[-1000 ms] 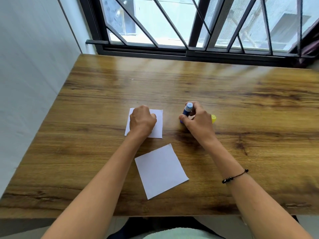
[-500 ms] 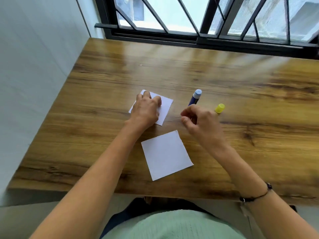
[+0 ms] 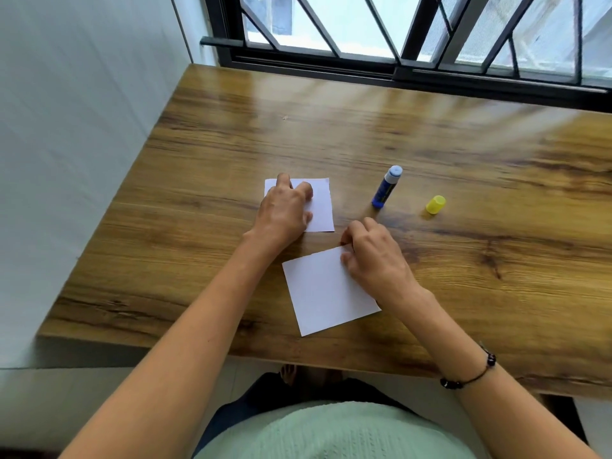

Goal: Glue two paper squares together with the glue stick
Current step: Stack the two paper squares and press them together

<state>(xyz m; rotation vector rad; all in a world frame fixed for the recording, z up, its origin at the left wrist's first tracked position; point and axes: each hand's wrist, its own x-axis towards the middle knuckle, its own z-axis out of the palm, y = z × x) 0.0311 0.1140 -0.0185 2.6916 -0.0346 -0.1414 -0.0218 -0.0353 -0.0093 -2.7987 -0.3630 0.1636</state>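
Two white paper squares lie on the wooden table [image 3: 205, 180]. My left hand [image 3: 284, 210] presses flat on the far paper square [image 3: 323, 207], fingers spread over its left part. My right hand [image 3: 372, 256] pinches the top right corner of the near paper square [image 3: 323, 293], which lies tilted near the front edge. The blue glue stick [image 3: 385, 187] stands uncapped on the table to the right of the far square, free of both hands. Its yellow cap [image 3: 435, 204] lies further right.
A white wall [image 3: 73, 127] borders the table on the left. A black-framed barred window [image 3: 397, 61] runs along the far edge. My lap and green top [image 3: 331, 432] sit just below the table's front edge.
My right hand let go of the glue stick, left it standing, and moved down to the near square's corner. My left hand stayed on the far square. The camera tilted downward.
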